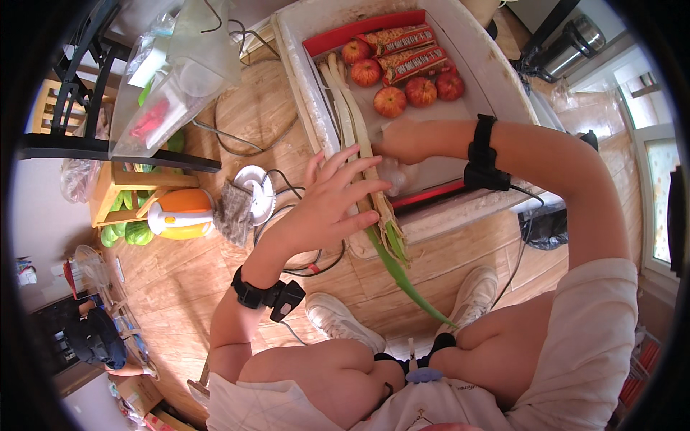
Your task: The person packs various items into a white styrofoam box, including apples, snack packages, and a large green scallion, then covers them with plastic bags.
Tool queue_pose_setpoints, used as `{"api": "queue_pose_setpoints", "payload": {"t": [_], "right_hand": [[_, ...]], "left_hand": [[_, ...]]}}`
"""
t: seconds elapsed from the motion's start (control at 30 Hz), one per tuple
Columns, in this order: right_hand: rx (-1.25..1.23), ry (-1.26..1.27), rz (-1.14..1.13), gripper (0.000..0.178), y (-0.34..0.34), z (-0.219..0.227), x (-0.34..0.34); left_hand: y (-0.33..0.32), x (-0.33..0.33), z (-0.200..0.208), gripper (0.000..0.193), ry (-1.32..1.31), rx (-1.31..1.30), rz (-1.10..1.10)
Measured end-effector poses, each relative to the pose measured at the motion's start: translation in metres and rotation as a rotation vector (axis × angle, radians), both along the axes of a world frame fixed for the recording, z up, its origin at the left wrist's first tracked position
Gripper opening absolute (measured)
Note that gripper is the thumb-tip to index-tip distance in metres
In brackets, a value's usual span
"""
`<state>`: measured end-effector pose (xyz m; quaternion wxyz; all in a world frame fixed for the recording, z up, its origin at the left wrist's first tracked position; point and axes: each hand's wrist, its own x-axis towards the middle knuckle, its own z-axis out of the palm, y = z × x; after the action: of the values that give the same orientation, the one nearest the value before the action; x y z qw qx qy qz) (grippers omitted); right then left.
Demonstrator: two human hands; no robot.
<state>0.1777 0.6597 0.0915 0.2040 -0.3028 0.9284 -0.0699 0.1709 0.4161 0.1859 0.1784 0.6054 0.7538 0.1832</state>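
Note:
My left hand is open, its fingers spread over the long stalks of the scallions. The scallions lie along the left side of the box, with green leaves hanging over its near edge toward my feet. Inside the box, my right hand is closed beside the stalks at a clear plastic bag with pale contents I cannot make out. Its fingertips are mostly hidden. Several red apples and red printed packets lie farther back in the red-edged cardboard tray.
A worn white foam box surrounds the tray. On the floor to the left are cables, an orange and white appliance and a wooden rack with green vegetables. A steel flask stands at back right. My shoes are below.

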Motion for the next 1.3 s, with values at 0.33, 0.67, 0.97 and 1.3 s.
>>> {"api": "queue_pose_setpoints", "payload": {"t": [0.33, 0.67, 0.97, 1.3], "right_hand": [[0.132, 0.167, -0.449, 0.031, -0.009, -0.009, -0.033], [-0.317, -0.285, -0.297, 0.071, 0.015, 0.006, -0.006], [-0.230, -0.386, -0.416, 0.062, -0.012, -0.007, 0.011], [0.012, -0.084, -0.213, 0.056, -0.023, -0.001, 0.005]], "left_hand": [[0.000, -0.001, -0.001, 0.039, -0.069, 0.024, -0.007], [0.001, 0.001, -0.003, 0.040, -0.078, 0.029, 0.005], [0.003, 0.003, 0.002, 0.040, -0.093, 0.008, 0.021], [0.002, 0.002, 0.000, 0.044, -0.085, 0.021, 0.025]]}}
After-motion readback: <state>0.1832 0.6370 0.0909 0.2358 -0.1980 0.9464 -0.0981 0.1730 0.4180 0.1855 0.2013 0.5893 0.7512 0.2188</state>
